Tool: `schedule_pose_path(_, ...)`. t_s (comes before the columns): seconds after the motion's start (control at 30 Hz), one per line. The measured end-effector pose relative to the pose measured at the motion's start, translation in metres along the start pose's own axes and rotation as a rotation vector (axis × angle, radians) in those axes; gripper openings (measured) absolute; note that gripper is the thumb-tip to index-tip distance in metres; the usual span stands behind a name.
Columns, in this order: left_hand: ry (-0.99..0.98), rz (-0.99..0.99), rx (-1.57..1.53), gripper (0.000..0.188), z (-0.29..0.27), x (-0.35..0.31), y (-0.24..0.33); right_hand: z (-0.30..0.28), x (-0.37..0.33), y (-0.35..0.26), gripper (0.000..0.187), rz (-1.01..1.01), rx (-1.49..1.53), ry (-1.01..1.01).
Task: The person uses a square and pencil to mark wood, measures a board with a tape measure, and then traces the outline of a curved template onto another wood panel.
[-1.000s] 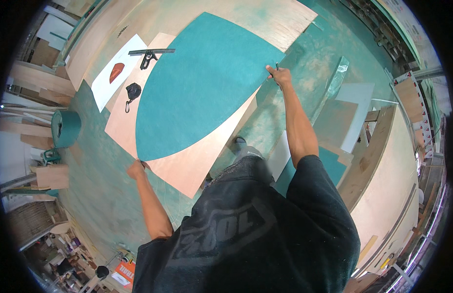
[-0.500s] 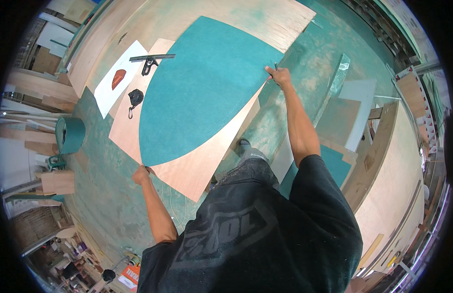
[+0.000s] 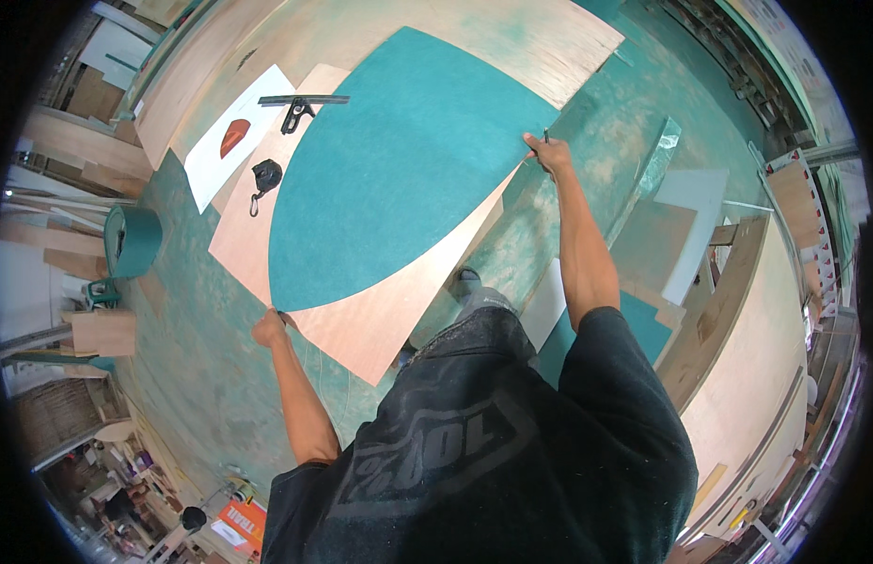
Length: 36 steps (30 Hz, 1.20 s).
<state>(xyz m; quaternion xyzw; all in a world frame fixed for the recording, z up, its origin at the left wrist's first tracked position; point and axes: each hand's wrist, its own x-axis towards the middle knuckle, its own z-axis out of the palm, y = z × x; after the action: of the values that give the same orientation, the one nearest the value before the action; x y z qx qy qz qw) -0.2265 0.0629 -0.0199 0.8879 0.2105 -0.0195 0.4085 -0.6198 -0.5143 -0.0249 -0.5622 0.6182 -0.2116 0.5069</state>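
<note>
A large teal panel (image 3: 408, 179) with curved sides and pointed corners lies on a pale plywood sheet (image 3: 356, 343). At its near left tip, my left hand (image 3: 268, 328) is closed, the fingers pinching the corner; their undersides are hidden. My right hand (image 3: 552, 157) is at the panel's right corner, thumb against the edge. A thin dark pen or pencil (image 3: 546, 135) sticks up from its curled fingers. Left of the panel lie a combination square (image 3: 298, 115), its blade overlapping the teal edge, and a black tape measure (image 3: 266, 176) with a carabiner.
White paper with a red-brown shape (image 3: 208, 169) lies left of the tools. A larger plywood board (image 3: 511, 42) is under the far end. A teal roll (image 3: 133, 242) stands on the stained floor at left. At right is a long wooden bench (image 3: 751, 329), with boards leaning near it.
The view has shifted slightly, so the scene sits a little differently in the picture. Both hands stay at the same two corners of the teal panel.
</note>
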Motion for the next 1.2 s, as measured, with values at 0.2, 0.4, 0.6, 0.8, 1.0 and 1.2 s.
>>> schedule_pose_path(0.2,0.058,0.080,0.088,0.032,0.002,0.012,-0.011,0.000,-0.006,-0.004,0.044,0.036,0.056,-0.039)
schedule_pose_path(0.4,0.093,0.044,0.196,0.033,0.004,0.009,-0.012,-0.003,-0.015,-0.016,0.045,0.092,0.011,-0.059)
schedule_pose_path(0.6,0.076,0.078,0.178,0.032,0.003,-0.017,0.004,-0.006,-0.017,-0.015,0.045,0.098,0.044,-0.031)
schedule_pose_path(0.8,0.128,0.119,0.186,0.037,0.001,-0.005,-0.004,-0.003,-0.010,-0.011,0.046,0.133,0.068,-0.076)
schedule_pose_path(1.0,0.104,0.159,0.291,0.033,0.002,-0.003,-0.005,-0.004,-0.011,-0.007,0.047,0.128,0.041,-0.084)
schedule_pose_path(1.2,0.052,0.089,0.162,0.033,0.001,-0.007,-0.006,0.001,-0.016,-0.010,0.046,0.116,0.038,-0.047)
